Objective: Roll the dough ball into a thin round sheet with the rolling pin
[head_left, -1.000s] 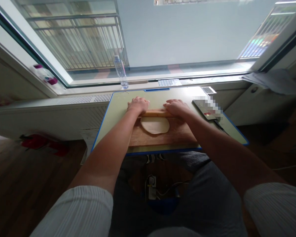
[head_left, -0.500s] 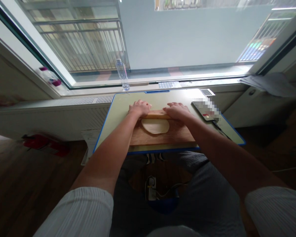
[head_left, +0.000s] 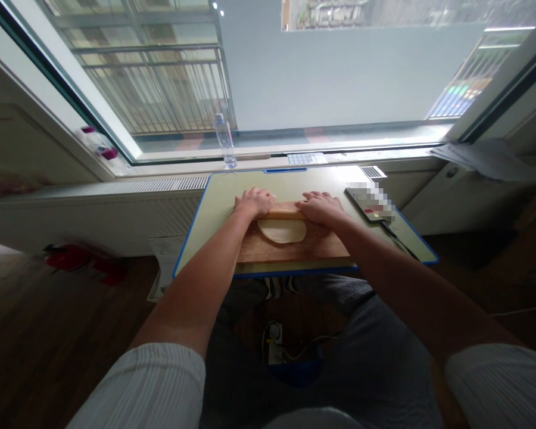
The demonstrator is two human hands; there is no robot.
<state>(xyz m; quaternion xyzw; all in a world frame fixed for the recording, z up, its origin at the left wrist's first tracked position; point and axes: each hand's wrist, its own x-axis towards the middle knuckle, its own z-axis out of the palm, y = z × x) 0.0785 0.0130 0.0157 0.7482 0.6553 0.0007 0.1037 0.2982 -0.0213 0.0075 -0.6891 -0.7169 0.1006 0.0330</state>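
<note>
A wooden rolling pin (head_left: 286,215) lies crosswise on a brown wooden board (head_left: 295,252). My left hand (head_left: 254,202) is closed over its left end and my right hand (head_left: 320,207) over its right end. Under and in front of the pin spreads a flat, pale sheet of dough (head_left: 282,231) with a rounded near edge. The pin hides the dough's far part. Both palms face down, covering the pin's ends.
The board rests on a small pale table (head_left: 223,185) with a blue rim. At its right lies a tablet-like device (head_left: 366,204), partly blurred, with a black cable (head_left: 399,239). A clear bottle (head_left: 225,142) stands on the windowsill behind. A red fire extinguisher (head_left: 84,262) is on the floor at left.
The camera view has tilted slightly, so the scene sits a little lower. Both hands stay on the rolling pin, which covers nearly the same part of the dough.
</note>
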